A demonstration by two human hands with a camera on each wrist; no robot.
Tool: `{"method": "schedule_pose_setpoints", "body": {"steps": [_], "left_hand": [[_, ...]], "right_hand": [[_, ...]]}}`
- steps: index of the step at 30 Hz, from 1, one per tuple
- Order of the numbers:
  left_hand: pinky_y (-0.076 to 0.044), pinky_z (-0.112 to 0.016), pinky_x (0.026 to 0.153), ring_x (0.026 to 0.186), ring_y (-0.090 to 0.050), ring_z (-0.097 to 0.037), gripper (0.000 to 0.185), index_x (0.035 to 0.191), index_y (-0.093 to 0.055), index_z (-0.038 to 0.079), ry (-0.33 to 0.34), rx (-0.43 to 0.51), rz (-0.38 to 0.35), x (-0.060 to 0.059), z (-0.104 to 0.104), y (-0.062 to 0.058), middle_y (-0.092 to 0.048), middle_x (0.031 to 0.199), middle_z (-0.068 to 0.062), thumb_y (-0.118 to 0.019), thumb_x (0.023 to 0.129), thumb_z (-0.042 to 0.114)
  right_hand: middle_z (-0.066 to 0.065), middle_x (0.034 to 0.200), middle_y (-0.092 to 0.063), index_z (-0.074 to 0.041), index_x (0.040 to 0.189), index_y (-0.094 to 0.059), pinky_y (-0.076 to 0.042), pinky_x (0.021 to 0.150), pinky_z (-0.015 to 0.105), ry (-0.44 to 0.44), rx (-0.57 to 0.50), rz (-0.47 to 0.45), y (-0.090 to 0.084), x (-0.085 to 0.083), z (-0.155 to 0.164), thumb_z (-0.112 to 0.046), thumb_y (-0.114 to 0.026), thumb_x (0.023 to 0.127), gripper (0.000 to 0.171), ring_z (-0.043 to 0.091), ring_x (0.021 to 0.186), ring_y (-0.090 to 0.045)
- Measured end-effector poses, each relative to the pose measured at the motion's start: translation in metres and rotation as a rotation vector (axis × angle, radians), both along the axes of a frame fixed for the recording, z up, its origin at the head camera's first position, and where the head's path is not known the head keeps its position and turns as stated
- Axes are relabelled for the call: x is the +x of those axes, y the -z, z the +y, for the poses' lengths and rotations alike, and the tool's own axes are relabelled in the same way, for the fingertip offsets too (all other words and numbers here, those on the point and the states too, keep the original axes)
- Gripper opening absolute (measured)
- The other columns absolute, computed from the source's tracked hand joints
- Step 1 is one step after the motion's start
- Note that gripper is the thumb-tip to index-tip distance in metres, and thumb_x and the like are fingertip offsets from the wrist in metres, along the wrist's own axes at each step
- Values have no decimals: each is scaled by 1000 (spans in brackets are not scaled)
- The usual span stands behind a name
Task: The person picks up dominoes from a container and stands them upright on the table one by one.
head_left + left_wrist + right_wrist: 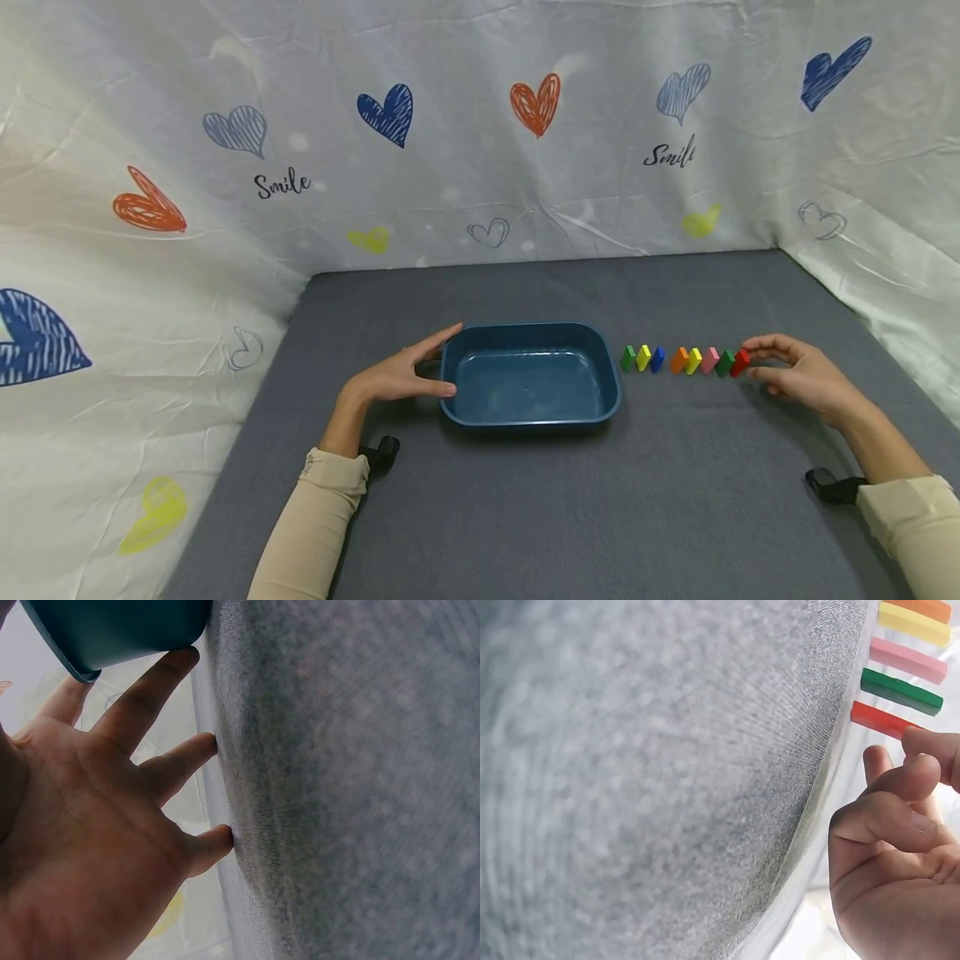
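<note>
While the head view takes in the whole grey table (525, 500), it shows the left hand (401, 379) lying against the left end of the blue tray (531, 417), fingers straight and relaxed, apparently steadying it. To the tray's right stands a row of small coloured blocks, with a gap after the third. The right hand (795, 377) is at the row's far right end, thumb and forefinger closing about the red block (740, 362), the last in line; the green block (724, 363) stands just beside it.

From the left wrist view, the left hand (90, 840) is spread, palm visible, one fingertip touching the tray (112, 630) near its base and the others resting on the cloth; nothing is gripped.

From the right wrist view, the right hand (892, 855) has its fingers curled, and one fingertip touches the red block (881, 720) at its near end. Whether the block is fully pinched cannot be told here. Green, pink and yellow blocks stand beyond it, untouched.
</note>
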State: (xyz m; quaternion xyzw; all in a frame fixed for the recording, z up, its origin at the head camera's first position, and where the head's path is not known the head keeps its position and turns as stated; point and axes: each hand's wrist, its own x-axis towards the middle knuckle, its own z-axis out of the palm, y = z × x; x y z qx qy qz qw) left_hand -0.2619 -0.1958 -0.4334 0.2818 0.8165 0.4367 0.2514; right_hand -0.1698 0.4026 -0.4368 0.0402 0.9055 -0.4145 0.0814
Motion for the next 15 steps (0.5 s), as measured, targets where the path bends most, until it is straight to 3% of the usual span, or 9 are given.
{"method": "schedule_pose_setpoints", "body": {"steps": [4,9,13,15], "left_hand": [[-25,-69,119,157,-19,-38,99,164,-12,41,4,-1,6,0,0,1,-10,172,11,-78,90,38],[-25,-71,118,157,-19,-40,96,164,-9,41,25,25,14,-1,-1,1,-7,173,8,-75,93,41],[-21,-72,119,158,-17,-38,85,164,-7,37,17,60,26,-1,-1,0,-7,173,4,-63,101,42],[-18,-71,120,159,-15,-35,76,165,-9,35,-7,60,47,-1,0,-4,-9,173,2,-55,105,42]], "right_hand": [[-39,103,-53,-15,136,-51,-52,63,27,14,-24,77,-3,3,1,-21,-59,104,34,4,77,-61],[-34,109,-57,-32,129,-57,-49,63,16,114,-95,297,-13,12,-6,-18,-56,105,28,-12,85,-59],[-35,113,-57,-21,136,-61,-42,69,9,233,-11,464,-25,17,-25,-30,-56,105,32,-13,91,-54],[-20,129,-61,-15,145,-55,-45,85,18,246,69,493,-32,17,-37,-34,-52,107,43,2,110,-58]]}}
